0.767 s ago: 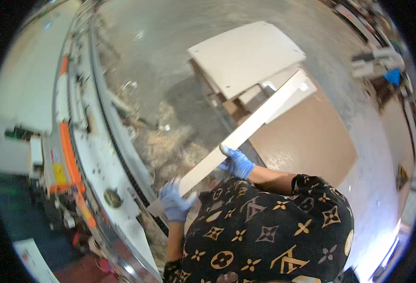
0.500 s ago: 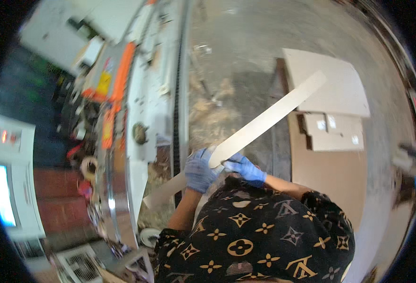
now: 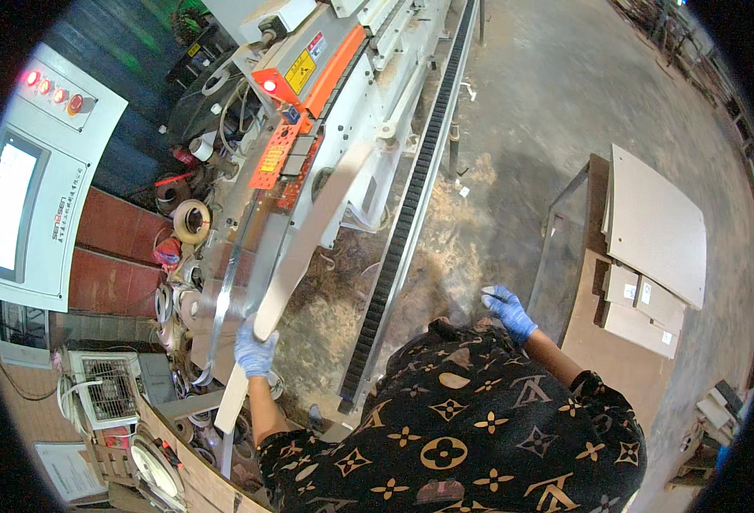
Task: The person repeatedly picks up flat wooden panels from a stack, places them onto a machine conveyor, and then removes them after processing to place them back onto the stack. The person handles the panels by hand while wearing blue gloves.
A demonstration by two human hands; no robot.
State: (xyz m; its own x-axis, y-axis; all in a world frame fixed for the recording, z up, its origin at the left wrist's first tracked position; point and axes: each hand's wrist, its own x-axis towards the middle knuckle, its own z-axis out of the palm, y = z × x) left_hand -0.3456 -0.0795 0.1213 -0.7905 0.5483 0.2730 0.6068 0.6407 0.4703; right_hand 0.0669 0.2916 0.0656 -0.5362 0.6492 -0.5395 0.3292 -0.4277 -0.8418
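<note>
My left hand (image 3: 255, 349), in a blue glove, is closed around a long pale board strip (image 3: 304, 244) at its near, rounded end. The strip slants up and away to the right, over the metal bed of a machine (image 3: 257, 231). Another pale length (image 3: 233, 400) sticks out below the same hand; my fingers hide whether it is part of the same piece. My right hand (image 3: 510, 315), also gloved in blue, is apart from the strip, above the floor. Its fingers point left, somewhat spread, with nothing visible in them.
A black conveyor track (image 3: 407, 222) runs beside the machine. To the right, a brown table (image 3: 582, 316) carries pale panels (image 3: 657, 224). At left stand a control cabinet (image 3: 73, 179) with a lit screen and several tape rolls (image 3: 191, 221). Sawdust and scraps lie on the floor (image 3: 514, 111).
My left hand has carried the strip left, from in front of my body to over the machine bed. My right hand has come off the strip and moved right. The view has shifted.
</note>
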